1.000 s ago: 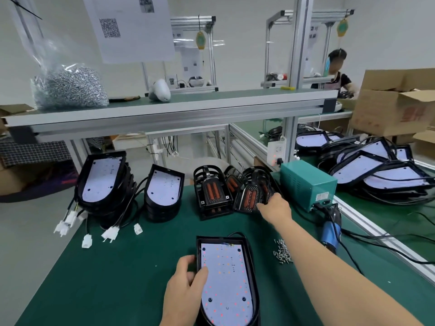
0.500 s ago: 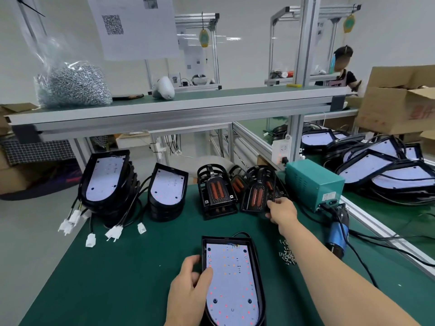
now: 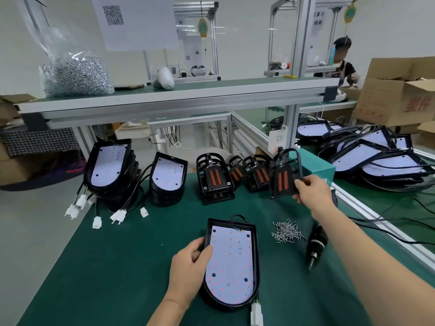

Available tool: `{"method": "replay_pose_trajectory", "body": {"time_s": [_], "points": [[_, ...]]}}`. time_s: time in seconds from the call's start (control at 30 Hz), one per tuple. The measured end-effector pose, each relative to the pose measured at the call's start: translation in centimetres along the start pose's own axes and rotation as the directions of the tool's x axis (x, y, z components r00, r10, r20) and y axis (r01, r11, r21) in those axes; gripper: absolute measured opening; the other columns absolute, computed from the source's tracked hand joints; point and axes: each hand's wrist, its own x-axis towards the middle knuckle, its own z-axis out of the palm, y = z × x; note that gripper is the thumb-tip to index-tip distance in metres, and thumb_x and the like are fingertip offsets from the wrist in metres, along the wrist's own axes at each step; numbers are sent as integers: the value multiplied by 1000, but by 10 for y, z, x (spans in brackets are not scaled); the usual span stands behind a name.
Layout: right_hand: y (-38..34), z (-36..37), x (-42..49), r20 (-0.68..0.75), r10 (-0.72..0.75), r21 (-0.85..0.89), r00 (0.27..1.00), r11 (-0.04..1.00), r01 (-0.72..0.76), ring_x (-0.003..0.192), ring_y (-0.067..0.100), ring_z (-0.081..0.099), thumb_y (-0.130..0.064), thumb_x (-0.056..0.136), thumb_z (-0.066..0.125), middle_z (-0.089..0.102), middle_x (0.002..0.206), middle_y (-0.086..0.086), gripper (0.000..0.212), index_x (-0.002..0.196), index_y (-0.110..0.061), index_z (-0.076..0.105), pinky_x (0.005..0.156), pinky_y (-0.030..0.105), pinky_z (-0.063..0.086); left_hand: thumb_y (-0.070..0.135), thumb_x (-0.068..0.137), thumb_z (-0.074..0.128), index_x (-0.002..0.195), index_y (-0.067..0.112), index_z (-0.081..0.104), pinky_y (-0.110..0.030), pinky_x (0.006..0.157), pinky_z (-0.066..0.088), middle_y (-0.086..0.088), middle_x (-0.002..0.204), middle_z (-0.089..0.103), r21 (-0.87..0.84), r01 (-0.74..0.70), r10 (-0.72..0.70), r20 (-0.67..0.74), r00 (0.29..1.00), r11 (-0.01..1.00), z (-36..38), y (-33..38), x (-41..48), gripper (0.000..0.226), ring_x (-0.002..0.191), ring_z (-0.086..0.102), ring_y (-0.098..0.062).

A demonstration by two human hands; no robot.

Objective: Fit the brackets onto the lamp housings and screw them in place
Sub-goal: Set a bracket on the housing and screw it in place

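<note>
A black lamp housing [image 3: 231,262] with a white LED board lies face up on the green bench in front of me. My left hand [image 3: 189,267] grips its left edge, thumb on the board. My right hand [image 3: 310,190] holds a black bracket [image 3: 283,176] with two orange bars, lifted above the bench at the right of the bracket row. More brackets [image 3: 214,180] stand behind. A small heap of screws [image 3: 288,232] lies right of the housing, and an electric screwdriver [image 3: 315,243] lies beside it.
Stacks of housings [image 3: 110,165] with white plugs stand at the back left, another pile [image 3: 376,158] at the right. A green power box [image 3: 316,168] sits behind my right hand. A bag of screws [image 3: 75,75] rests on the shelf. A person works far right.
My right hand has picked one bracket out of the row and lifted it clear toward me. My left hand stays on the housing.
</note>
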Motion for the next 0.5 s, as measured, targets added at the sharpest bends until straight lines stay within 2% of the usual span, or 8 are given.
{"method": "replay_pose_trajectory", "body": {"time_s": [0.13, 0.23, 0.33, 0.43, 0.5], "points": [[-11, -23, -13, -30, -134, -24, 991, 991, 133, 61, 17, 66, -23, 102, 55, 66, 85, 1, 22, 118, -12, 64, 60, 34, 55, 46, 74, 61, 92, 45, 75, -45, 82, 54, -12, 79, 72, 22, 13, -13, -14, 1000, 1000, 1, -2, 2, 23, 73, 54, -12], [-24, -35, -27, 3, -304, -99, 953, 948, 302, 86, 29, 65, -29, 102, 54, 67, 92, 2, 23, 114, -15, 69, 81, 47, 56, 54, 71, 57, 91, 46, 75, -47, 83, 53, -1, 75, 65, 85, -6, 8, -23, 1000, 996, 0, -3, 3, 27, 71, 51, -12], [-37, -41, -44, 66, -400, -3, 914, 916, 401, 101, 24, 62, -26, 101, 58, 70, 106, 1, 16, 106, -20, 72, 91, 41, 51, 59, 71, 51, 89, 38, 71, -47, 78, 53, -16, 73, 65, 175, -16, 25, -49, 998, 984, 1, -4, 1, 34, 67, 47, -11], [-47, -43, -61, 181, -406, 186, 896, 908, 374, 93, 17, 66, -21, 94, 71, 70, 100, -3, 13, 106, -27, 73, 83, 31, 55, 63, 72, 46, 84, 26, 68, -45, 69, 49, -13, 66, 58, 249, -17, 33, -61, 998, 968, 0, -4, -8, 44, 61, 40, -11], [-51, -41, -71, 283, -392, 275, 875, 907, 317, 79, 14, 63, -22, 88, 78, 65, 84, -7, 18, 104, -27, 71, 76, 32, 56, 65, 77, 42, 81, 17, 62, -40, 63, 43, -5, 61, 49, 275, -39, 59, -63, 996, 961, -1, -5, -16, 51, 60, 36, -11]]}}
